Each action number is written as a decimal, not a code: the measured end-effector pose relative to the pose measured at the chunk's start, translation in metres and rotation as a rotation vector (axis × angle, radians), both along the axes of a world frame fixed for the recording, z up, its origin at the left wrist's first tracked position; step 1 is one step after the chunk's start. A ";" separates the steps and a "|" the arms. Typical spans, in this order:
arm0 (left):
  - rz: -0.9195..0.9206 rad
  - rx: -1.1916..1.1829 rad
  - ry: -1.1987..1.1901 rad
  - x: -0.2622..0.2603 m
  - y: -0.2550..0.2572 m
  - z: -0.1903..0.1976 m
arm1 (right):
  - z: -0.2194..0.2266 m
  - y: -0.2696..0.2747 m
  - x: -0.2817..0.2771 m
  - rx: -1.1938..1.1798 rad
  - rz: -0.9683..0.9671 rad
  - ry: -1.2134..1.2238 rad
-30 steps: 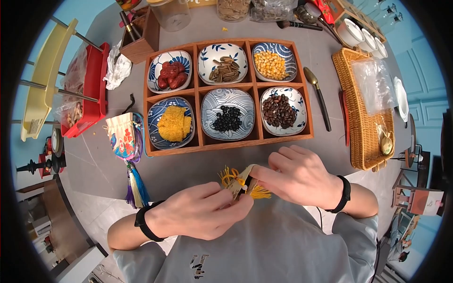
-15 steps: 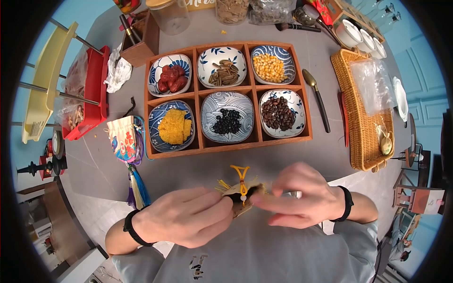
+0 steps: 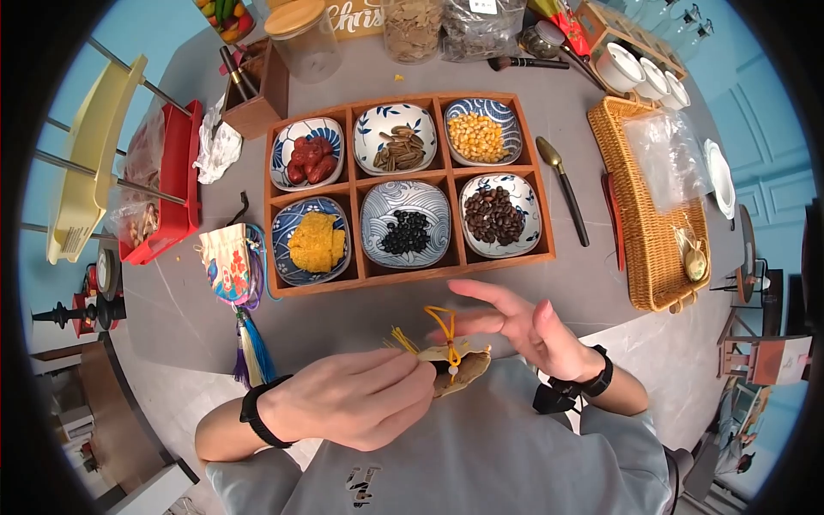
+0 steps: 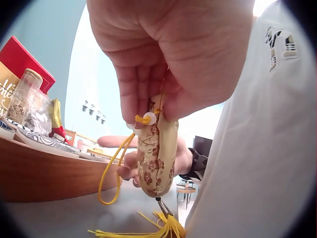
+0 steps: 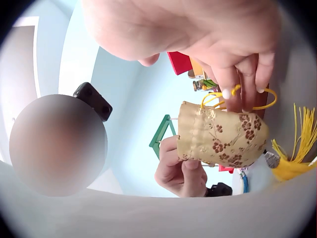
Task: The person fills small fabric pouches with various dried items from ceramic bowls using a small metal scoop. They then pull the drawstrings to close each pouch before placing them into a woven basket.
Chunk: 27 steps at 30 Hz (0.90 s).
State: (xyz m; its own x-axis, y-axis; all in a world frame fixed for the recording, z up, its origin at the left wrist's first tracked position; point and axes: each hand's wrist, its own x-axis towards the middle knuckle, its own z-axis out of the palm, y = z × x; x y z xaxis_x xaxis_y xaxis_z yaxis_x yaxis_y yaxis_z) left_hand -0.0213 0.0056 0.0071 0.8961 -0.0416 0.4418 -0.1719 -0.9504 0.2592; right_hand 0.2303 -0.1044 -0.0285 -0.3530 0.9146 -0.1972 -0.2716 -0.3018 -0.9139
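A small beige pouch with brown flowers (image 5: 223, 136) has its mouth parted in the head view. The left hand (image 3: 348, 399) pinches one edge of that mouth; in the left wrist view its fingers (image 4: 131, 94) grip the pouch top. A yellow cord loop (image 3: 450, 326) with a white bead stands up at the pouch. The right hand (image 3: 536, 339) is spread behind and right of the pouch, fingers extended, its fingertips near the cord in the right wrist view. A yellow tassel (image 4: 168, 225) hangs from the pouch's bottom.
Beyond the hands, a wooden divided tray (image 3: 412, 276) holds several bowls of dried foods. An embroidered pouch (image 3: 230, 266) with tassels lies at left. Right of the tray are a spoon (image 3: 566, 193), a red utensil (image 3: 614, 221) and a wicker basket (image 3: 657, 296).
The right hand has left the pouch mouth and spread its fingers, moving up and away. The pouch now shows its mouth wider, still in the left hand. The head view has shifted slightly.
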 end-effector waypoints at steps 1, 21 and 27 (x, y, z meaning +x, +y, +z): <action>-0.007 -0.001 0.005 0.001 -0.001 0.000 | 0.001 0.000 -0.004 -0.017 -0.018 0.042; 0.098 0.052 -0.135 0.009 0.028 0.029 | 0.026 0.014 0.021 0.650 -0.191 -0.437; -0.030 -0.045 -0.230 0.021 0.025 0.033 | 0.014 0.023 -0.004 0.536 -0.022 -0.502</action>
State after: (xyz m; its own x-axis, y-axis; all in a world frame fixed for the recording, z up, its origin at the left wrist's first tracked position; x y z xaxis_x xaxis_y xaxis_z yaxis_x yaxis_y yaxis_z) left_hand 0.0002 0.0308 0.0399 0.7701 -0.0422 0.6365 -0.2594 -0.9323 0.2520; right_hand 0.2266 -0.0812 -0.0145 -0.3179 0.9367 0.1466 0.2174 0.2226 -0.9504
